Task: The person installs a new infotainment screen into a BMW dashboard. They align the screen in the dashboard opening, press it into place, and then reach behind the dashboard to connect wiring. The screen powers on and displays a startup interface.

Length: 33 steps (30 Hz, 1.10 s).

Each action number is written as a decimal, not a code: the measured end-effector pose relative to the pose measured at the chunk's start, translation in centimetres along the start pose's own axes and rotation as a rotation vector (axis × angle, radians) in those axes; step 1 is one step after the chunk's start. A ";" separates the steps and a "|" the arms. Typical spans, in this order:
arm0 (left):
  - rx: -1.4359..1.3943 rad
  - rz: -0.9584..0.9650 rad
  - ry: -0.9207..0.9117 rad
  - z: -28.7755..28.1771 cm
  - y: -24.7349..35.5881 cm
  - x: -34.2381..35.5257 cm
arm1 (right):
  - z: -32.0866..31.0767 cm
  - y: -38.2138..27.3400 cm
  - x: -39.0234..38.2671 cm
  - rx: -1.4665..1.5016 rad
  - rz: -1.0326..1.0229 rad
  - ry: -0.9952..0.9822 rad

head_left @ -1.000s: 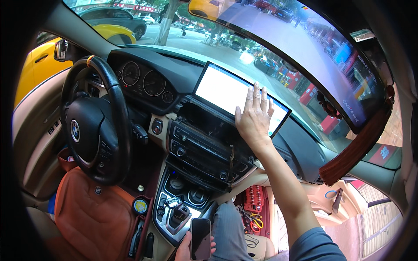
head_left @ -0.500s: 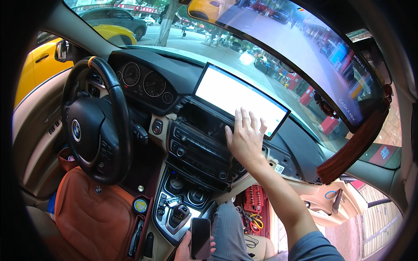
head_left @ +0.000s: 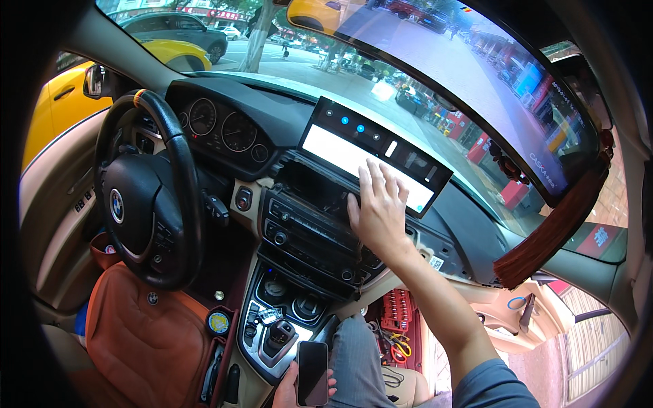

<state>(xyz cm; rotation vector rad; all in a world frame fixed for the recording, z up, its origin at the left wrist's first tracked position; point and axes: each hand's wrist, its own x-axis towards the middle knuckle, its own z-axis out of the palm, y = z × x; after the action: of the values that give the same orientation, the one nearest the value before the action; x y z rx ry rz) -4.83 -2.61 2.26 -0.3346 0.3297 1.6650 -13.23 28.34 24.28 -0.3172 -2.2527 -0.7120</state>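
The wide dashboard screen (head_left: pixel 332 146) sat at one o'clock from the radio panel (head_left: pixel 309 248), and the right hand (head_left: pixel 381 221) hung over the screen's lower edge, fingers loosely spread, though I couldn't tell whether they touched it. At six o'clock the left hand (head_left: pixel 288 387) was wrapped round a dark phone (head_left: pixel 313 374), and the steering wheel (head_left: pixel 185 197) stood at ten o'clock.

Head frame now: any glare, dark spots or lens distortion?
All head view: lower part of the dashboard screen reads plain white, perhaps overexposed; a bright patch shows in the windshield; the footwell sinks into shadow; fisheye bends the scene toward the rim, corners go black; right hand shows no obvious blur.
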 end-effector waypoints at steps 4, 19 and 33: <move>0.013 0.014 -0.030 0.0 0.1 0.0 | 0.0 0.6 3.2 -0.133 0.051 0.007; -0.007 -0.008 0.042 0.2 0.1 -0.1 | 0.8 -1.9 -0.1 0.219 0.004 -0.111; -0.012 0.004 0.035 0.1 0.0 -0.1 | 1.1 -1.7 2.9 0.161 0.245 -0.196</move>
<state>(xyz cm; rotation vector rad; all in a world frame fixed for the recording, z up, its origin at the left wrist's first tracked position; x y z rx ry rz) -4.79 -2.67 2.41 -0.3724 0.3467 1.6674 -16.61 27.68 25.04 -0.5933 -2.3831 -0.3829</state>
